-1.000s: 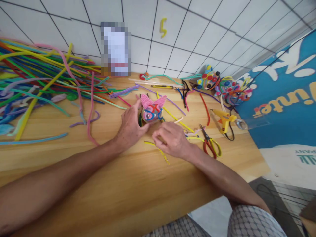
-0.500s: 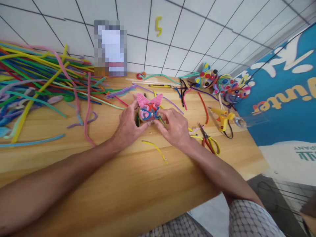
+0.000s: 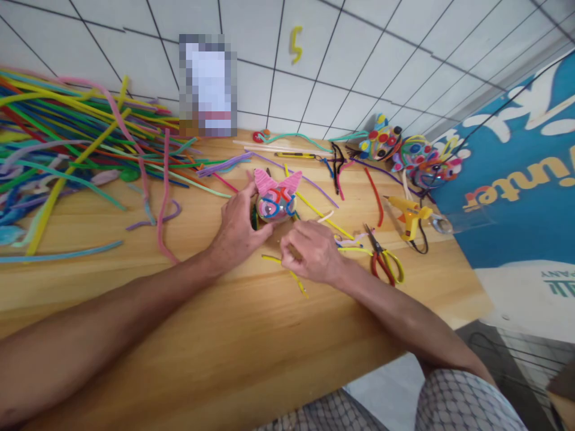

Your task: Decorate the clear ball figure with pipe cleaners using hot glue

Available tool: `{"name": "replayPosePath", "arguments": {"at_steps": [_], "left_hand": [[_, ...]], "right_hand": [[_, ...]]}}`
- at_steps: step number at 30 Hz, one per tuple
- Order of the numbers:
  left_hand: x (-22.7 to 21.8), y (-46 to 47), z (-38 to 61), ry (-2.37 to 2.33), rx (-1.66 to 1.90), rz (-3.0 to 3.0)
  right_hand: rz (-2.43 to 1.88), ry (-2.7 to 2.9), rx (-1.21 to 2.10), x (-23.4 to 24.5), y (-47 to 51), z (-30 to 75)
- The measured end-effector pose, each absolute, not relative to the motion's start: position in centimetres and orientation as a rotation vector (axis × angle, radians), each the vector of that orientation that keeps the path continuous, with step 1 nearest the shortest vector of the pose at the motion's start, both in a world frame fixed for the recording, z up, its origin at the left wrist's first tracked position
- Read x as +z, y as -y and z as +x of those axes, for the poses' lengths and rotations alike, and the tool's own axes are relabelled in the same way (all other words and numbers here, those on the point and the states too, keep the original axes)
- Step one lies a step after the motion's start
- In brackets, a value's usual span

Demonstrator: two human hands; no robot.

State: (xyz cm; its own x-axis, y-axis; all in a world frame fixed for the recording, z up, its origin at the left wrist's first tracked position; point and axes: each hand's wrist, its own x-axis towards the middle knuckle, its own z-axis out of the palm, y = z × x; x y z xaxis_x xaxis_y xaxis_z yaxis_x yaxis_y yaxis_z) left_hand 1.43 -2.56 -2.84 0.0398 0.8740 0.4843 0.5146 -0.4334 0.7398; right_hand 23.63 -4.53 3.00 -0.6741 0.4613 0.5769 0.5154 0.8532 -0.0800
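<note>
In the middle of the table, my left hand point(image 3: 237, 230) grips a clear round ball point(image 3: 281, 211) from its left side, fingers behind and thumb in front. Pink pipe-cleaner ears stand on top of the ball, and red, pink and blue pipe-cleaner loops cover its front. My right hand point(image 3: 314, 250) is apart from the ball, just below and to its right. Its fingers are curled in a pinch, and anything inside them is hidden. Beneath it, partly covered, lies a short yellow pipe cleaner point(image 3: 298, 284).
Scissors point(image 3: 381, 258) with red and yellow handles and a yellow glue gun point(image 3: 409, 216) lie at the right. Decorated balls point(image 3: 381, 139) stand by the tiled wall. A large heap of pipe cleaners point(image 3: 90, 131) fills the left back. A yellow cutter knife point(image 3: 295, 155) lies behind the ball.
My right hand has come off the ball and moved down toward me, its fingers curling in. The left hand keeps its hold on the ball. The whole view has shifted slightly.
</note>
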Motion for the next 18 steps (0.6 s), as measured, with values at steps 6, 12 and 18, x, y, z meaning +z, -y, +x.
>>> {"name": "replayPosePath", "arguments": {"at_steps": [6, 12, 18], "left_hand": [[-2.3, 2.8, 1.2, -1.458, 1.265, 1.964], [-1.4, 2.9, 0.8, -1.433, 1.2, 1.951], [-1.1, 2.6, 0.6, -1.417, 1.138, 1.91]], "right_hand": [[-0.786, 2.547, 0.119, 2.6, 6.3, 27.0], [-1.061, 2.324, 0.287, 4.6, 5.7, 29.7], [-1.296, 1.915, 0.261, 6.3, 4.6, 32.4]]}}
